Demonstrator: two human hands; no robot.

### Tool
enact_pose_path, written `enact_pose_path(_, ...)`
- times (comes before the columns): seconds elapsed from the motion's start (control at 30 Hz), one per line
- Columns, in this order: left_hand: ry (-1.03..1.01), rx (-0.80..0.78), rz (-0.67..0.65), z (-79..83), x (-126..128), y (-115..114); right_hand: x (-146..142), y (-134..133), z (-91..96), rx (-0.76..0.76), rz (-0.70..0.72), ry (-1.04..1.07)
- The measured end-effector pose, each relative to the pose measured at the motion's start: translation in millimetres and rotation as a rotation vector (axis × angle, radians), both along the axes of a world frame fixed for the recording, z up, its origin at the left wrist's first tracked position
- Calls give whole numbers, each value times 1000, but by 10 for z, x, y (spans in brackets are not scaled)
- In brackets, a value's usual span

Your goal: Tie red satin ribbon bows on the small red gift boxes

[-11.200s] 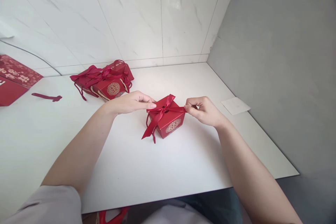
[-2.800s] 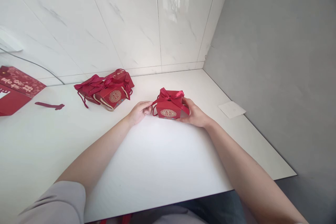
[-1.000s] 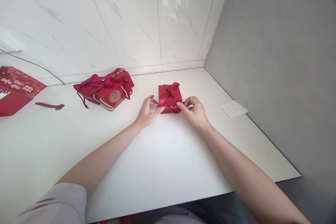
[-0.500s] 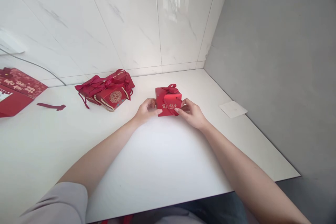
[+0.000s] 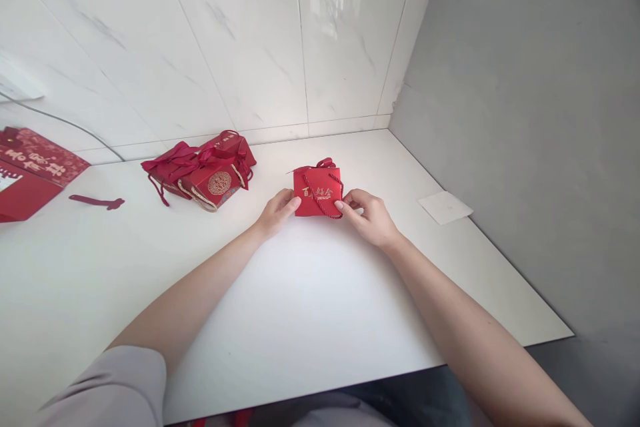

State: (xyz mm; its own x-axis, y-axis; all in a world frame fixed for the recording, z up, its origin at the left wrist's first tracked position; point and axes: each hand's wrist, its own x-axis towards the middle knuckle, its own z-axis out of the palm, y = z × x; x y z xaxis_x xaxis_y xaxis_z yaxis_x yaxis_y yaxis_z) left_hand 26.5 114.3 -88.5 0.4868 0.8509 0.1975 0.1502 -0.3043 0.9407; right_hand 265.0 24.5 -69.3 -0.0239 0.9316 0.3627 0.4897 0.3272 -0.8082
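Note:
A small red gift box (image 5: 316, 205) with gold lettering faces me near the middle of the white table. A twisted red cord handle (image 5: 320, 199) hangs across its front, and a red ribbon bow (image 5: 326, 163) shows at its top edge. My left hand (image 5: 279, 211) grips the box's left side, thumb on the front and the other fingers behind. On the opposite side, my right hand (image 5: 369, 217) pinches the lower right edge with its thumb against the front. The fingertips behind the box are hidden.
Several red gift boxes (image 5: 215, 183) with ribbons and cord handles are clustered on the left against the tiled wall. A dark red strip (image 5: 97, 201) lies near a larger red box (image 5: 35, 173). A white card (image 5: 445, 207) rests by the table's right edge.
The box has tilted so that its front faces me more squarely and its top is less visible. It has shifted slightly left, and both hands still hold its sides.

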Motion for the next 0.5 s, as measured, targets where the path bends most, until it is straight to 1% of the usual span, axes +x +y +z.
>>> enact_pose_path(0.1,17,25,8,-13,-7,8,1,1,2,7,-2,-8)
enact_pose_path(0.5,31,46,16,-15,-5,-2,7,12,-16,17,-1,-9)
